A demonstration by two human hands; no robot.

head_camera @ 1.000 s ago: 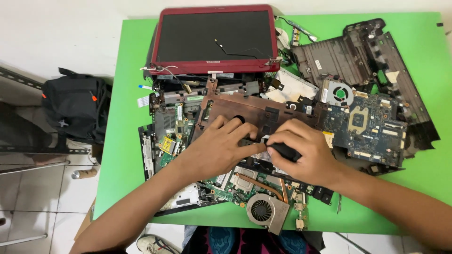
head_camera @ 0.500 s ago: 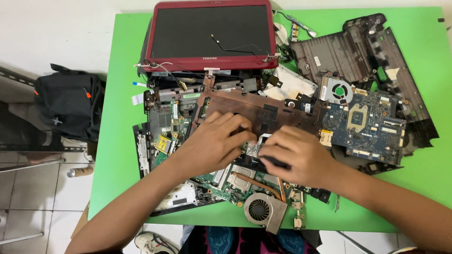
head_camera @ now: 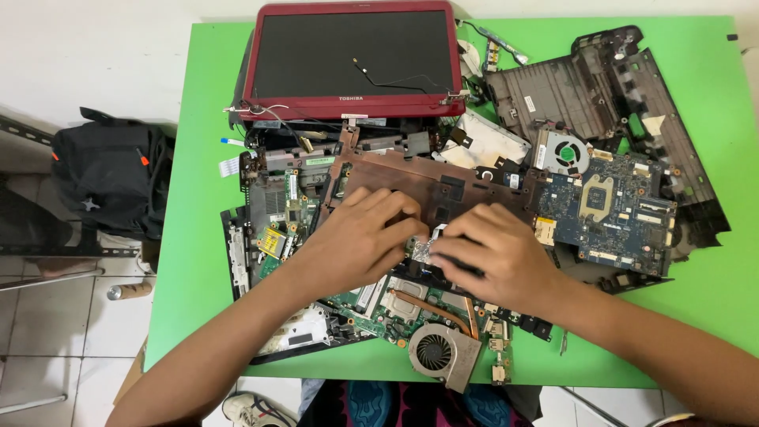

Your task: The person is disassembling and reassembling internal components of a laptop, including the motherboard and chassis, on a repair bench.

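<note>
**A:** What's the moment here?

**B:** Two hands meet at the centre of a green desk (head_camera: 198,158) heaped with laptop parts. The left hand (head_camera: 360,237) lies flat, fingers spread, pressing on the near edge of a brown chassis panel (head_camera: 431,186). The right hand (head_camera: 494,253) is curled just beside it, fingertips closed on a small silvery part (head_camera: 421,249) between the two hands.

**A:** And where does that part sit?

**B:** At the panel's near edge, above a green board (head_camera: 379,304) with copper pipes and a fan (head_camera: 439,354). How it is fastened I can't tell; the fingers cover most of it.

**A:** What surrounds them?

**B:** A red laptop lid (head_camera: 352,55) at the far side, a blue board (head_camera: 609,209) to the right, a black base shell (head_camera: 601,95) far right. A black bag (head_camera: 103,182) sits on the floor at left.

**A:** Which step is this?

**B:** By the look of it, a piece is being worked at the panel's edge while the other hand steadies the panel. It calls for a firm pinch and a held-down panel, so the loose stack beneath doesn't shift.
</note>
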